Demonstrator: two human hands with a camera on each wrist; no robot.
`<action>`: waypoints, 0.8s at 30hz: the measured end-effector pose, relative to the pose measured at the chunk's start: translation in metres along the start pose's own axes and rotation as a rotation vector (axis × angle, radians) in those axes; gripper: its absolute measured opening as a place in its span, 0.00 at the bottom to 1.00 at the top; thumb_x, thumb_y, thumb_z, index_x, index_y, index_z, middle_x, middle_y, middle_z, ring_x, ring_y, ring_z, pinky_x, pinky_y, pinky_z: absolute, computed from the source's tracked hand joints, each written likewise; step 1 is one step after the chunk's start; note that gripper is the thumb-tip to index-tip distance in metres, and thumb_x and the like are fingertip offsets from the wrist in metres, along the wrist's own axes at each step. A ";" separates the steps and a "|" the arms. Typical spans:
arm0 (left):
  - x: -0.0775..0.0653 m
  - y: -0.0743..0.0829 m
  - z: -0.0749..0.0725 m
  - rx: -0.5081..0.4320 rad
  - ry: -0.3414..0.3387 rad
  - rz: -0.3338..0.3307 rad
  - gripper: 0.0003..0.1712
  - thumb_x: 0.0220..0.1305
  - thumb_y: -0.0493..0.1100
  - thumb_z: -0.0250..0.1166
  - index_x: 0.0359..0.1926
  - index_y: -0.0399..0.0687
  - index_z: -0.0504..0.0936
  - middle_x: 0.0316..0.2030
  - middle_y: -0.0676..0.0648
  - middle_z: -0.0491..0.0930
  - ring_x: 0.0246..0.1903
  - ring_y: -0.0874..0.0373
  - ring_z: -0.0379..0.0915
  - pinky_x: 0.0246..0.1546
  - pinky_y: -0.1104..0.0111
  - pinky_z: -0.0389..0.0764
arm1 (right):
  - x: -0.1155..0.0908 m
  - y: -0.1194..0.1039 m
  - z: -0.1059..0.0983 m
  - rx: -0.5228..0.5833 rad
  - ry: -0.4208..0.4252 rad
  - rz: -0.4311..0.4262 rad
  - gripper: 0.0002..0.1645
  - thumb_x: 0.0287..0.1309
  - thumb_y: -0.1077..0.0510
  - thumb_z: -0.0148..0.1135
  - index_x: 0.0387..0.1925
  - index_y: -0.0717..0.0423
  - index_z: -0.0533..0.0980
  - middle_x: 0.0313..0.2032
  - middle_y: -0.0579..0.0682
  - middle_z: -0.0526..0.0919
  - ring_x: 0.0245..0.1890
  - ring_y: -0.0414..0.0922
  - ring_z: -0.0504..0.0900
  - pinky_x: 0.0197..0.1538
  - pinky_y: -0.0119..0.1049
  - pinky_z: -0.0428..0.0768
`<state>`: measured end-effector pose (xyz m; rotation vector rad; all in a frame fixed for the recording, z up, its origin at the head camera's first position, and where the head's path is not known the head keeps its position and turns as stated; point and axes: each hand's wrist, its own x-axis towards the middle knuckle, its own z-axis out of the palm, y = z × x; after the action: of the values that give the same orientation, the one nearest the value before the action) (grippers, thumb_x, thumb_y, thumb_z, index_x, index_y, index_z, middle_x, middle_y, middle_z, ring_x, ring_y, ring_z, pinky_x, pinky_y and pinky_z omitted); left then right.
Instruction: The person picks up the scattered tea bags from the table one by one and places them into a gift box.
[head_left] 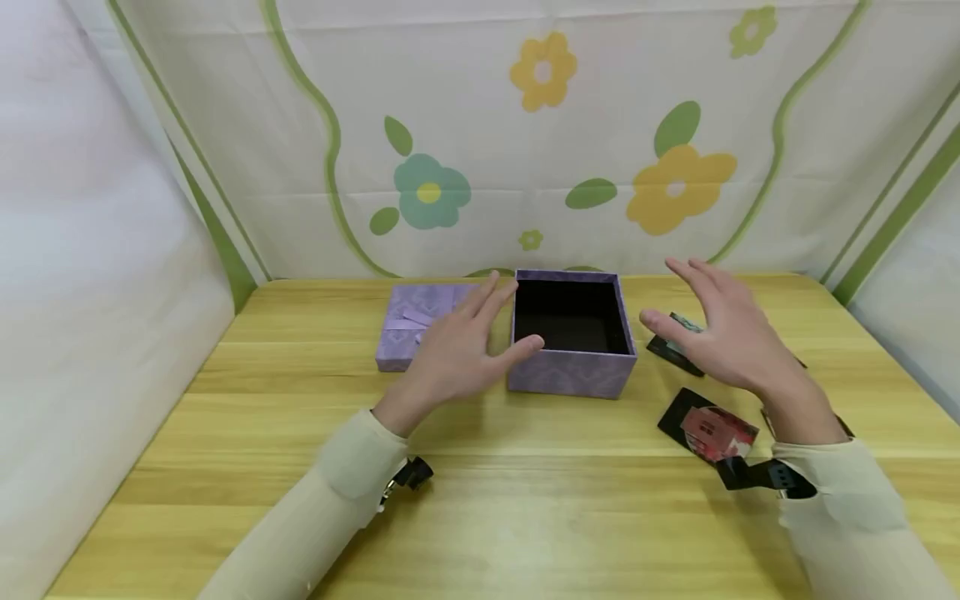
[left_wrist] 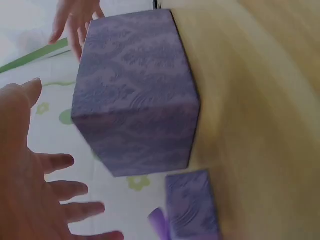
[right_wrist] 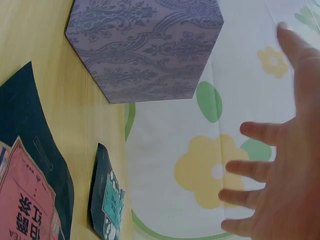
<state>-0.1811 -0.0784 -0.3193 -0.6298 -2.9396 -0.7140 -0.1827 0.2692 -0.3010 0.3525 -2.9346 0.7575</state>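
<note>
A purple patterned gift box (head_left: 573,373) stands uncovered on the wooden table, its dark inside showing. Left of it lies the matching lid (head_left: 401,325) with a ribbon bow, partly hidden by my left hand (head_left: 461,354). That hand hovers beside the box's left side, fingers spread, holding nothing. On the other side, my right hand (head_left: 731,333) is raised above the table with fingers apart and nothing in it. Beneath and near it lie a black tea packet with a red label (head_left: 712,427) and a dark packet with a teal label (head_left: 675,354), the latter partly covered by the hand.
Edges of other dark items peek out behind my right wrist, too hidden to identify. A white cloth (head_left: 495,125) printed with flowers hangs behind the table (head_left: 480,517), with more white cloth at both sides. Each wrist wears a dark strap.
</note>
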 end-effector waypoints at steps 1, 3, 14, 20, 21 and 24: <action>0.001 0.001 0.003 -0.022 -0.008 0.002 0.52 0.70 0.81 0.50 0.86 0.68 0.50 0.87 0.56 0.43 0.78 0.38 0.64 0.71 0.39 0.71 | 0.000 0.001 -0.001 0.037 0.006 0.001 0.52 0.74 0.32 0.58 0.87 0.43 0.48 0.85 0.65 0.46 0.82 0.74 0.46 0.74 0.79 0.48; 0.001 0.001 0.010 -0.049 -0.021 0.013 0.52 0.72 0.80 0.50 0.87 0.66 0.50 0.87 0.57 0.42 0.74 0.38 0.69 0.68 0.42 0.76 | 0.000 0.004 -0.003 0.109 0.015 0.016 0.50 0.75 0.33 0.57 0.87 0.39 0.48 0.85 0.63 0.47 0.82 0.73 0.48 0.73 0.79 0.50; -0.001 0.006 0.027 -0.107 -0.049 0.096 0.45 0.82 0.70 0.46 0.87 0.56 0.48 0.87 0.56 0.44 0.18 0.53 0.67 0.19 0.64 0.64 | -0.002 0.029 -0.006 0.324 0.107 0.090 0.45 0.76 0.36 0.58 0.85 0.41 0.55 0.83 0.54 0.60 0.79 0.62 0.60 0.81 0.64 0.53; 0.006 0.016 0.029 -0.095 -0.078 0.141 0.42 0.84 0.69 0.40 0.87 0.56 0.48 0.87 0.57 0.42 0.76 0.47 0.69 0.58 0.54 0.82 | -0.014 0.049 -0.014 0.283 0.121 0.168 0.47 0.75 0.33 0.59 0.85 0.40 0.55 0.81 0.58 0.62 0.77 0.62 0.62 0.80 0.64 0.57; 0.007 0.017 0.030 -0.091 -0.083 0.152 0.42 0.84 0.68 0.40 0.87 0.55 0.48 0.87 0.56 0.42 0.78 0.48 0.64 0.63 0.52 0.80 | -0.017 0.053 -0.016 0.279 0.126 0.178 0.48 0.74 0.33 0.59 0.85 0.41 0.55 0.81 0.59 0.62 0.77 0.63 0.62 0.79 0.64 0.57; 0.010 0.021 0.032 -0.076 -0.094 0.175 0.41 0.85 0.67 0.39 0.87 0.54 0.49 0.87 0.56 0.42 0.80 0.49 0.61 0.68 0.52 0.77 | -0.023 0.060 -0.019 0.265 0.132 0.198 0.49 0.74 0.34 0.61 0.85 0.44 0.55 0.81 0.62 0.61 0.77 0.66 0.61 0.78 0.67 0.56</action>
<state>-0.1807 -0.0432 -0.3373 -0.9381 -2.9034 -0.8018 -0.1744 0.3339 -0.3161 0.0251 -2.7751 1.1534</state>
